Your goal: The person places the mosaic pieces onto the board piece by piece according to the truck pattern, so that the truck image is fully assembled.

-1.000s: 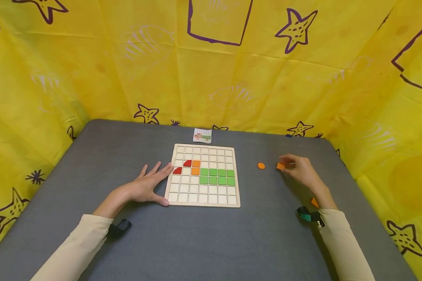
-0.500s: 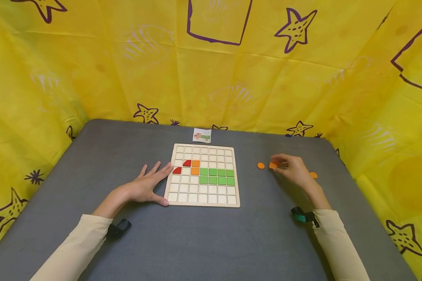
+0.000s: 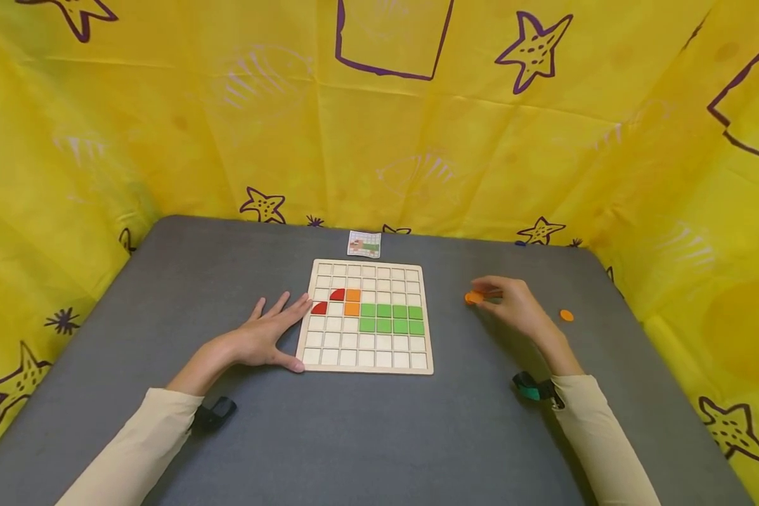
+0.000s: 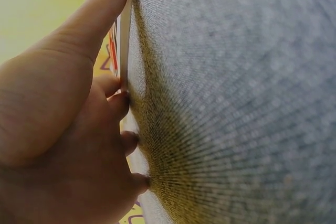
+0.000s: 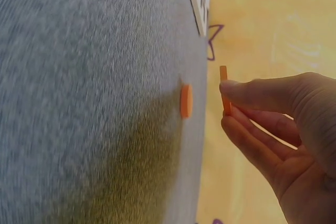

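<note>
My right hand [image 3: 512,303] pinches a thin orange square tile [image 5: 225,90] between thumb and fingertips. It holds the tile above the table, close over an orange round piece [image 5: 186,101] that lies there; the two overlap in the head view. My left hand [image 3: 262,339] rests with spread fingers at the left side of a wooden grid board [image 3: 367,370], thumb and fingertip right at its edge. On the board sit red quarter-circle pieces [image 3: 319,308], orange squares [image 3: 352,308] and a double row of green squares [image 3: 384,318].
A small picture card [image 3: 363,244] with a coloured grid pattern lies behind the board. Another orange round piece [image 3: 566,315] lies to the right of my right hand. Yellow patterned cloth [image 3: 379,126] walls in the grey table [image 3: 379,436] at back and sides.
My right hand has moved left with the orange tile, from beside the round piece to over it. The farther round piece has come into view; another orange piece is now hidden by the forearm.
</note>
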`<state>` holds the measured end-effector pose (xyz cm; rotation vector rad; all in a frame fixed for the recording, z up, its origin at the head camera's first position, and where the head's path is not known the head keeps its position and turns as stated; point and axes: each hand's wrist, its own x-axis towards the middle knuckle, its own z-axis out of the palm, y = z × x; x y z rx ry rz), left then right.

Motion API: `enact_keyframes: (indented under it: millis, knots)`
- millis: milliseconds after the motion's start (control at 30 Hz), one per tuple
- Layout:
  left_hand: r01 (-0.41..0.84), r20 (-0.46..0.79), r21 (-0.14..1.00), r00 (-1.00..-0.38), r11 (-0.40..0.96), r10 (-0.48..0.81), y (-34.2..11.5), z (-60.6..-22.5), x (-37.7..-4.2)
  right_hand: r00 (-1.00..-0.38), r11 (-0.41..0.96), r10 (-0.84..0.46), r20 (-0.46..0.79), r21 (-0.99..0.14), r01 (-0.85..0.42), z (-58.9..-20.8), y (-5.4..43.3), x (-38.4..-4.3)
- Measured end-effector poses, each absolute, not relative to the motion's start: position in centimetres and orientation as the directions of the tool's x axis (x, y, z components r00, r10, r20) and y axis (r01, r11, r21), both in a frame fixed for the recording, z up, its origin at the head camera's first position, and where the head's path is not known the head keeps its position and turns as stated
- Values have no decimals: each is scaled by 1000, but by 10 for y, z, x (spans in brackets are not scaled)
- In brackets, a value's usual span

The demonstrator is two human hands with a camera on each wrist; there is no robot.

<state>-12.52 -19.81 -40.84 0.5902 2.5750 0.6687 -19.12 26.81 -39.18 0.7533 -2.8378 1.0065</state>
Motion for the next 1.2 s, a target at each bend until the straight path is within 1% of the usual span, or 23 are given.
enact_keyframes:
  millis: [433,900,1200]
  knots:
    - [294,-276,542,-822,787,498,-197,-408,-127,-862,661,-474,180,-574,-483,-388,246,-194]
    - [309,-268,538,-820,784,507,-197,-407,-124,-808,615,-555,198,-556,-559,-389,209,-194]
    - [320,-246,542,-824,777,511,-198,-406,-123,-759,554,-599,255,-552,-623,-394,187,-195]
